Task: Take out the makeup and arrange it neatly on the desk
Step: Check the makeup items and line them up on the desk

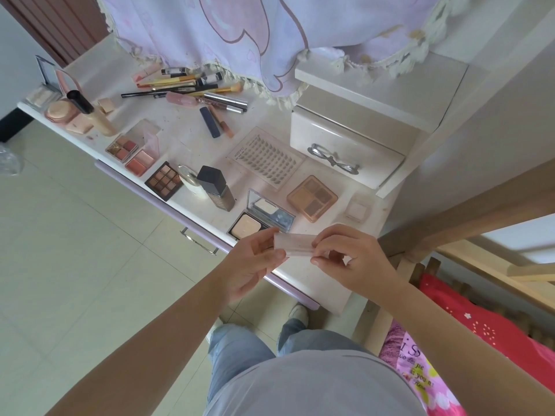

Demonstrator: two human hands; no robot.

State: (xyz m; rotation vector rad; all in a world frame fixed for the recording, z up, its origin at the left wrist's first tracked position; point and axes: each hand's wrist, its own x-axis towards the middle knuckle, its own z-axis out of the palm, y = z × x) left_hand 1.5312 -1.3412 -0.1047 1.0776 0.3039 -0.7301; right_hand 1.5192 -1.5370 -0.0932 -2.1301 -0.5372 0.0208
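Both my hands hold a small clear pinkish makeup case [295, 244] above the near edge of the white desk [312, 280]. My left hand [255, 262] pinches its left end and my right hand [348, 259] pinches its right end. Makeup lies spread over the desk: an open powder compact [258, 222], a tan eyeshadow palette [312, 198], a false-lash card [265, 159], a dark-capped foundation bottle [217, 187], a brown nine-pan palette [163, 180], pink blush palettes [132, 148] and a pile of brushes and pencils [186, 88].
A small white drawer unit [345, 145] with a bow handle stands at the desk's back right. A lilac cloth [240, 34] hangs over the far side. A small white box [357, 210] sits by the drawer unit. A wooden bed frame [450, 235] with red bedding stands to the right.
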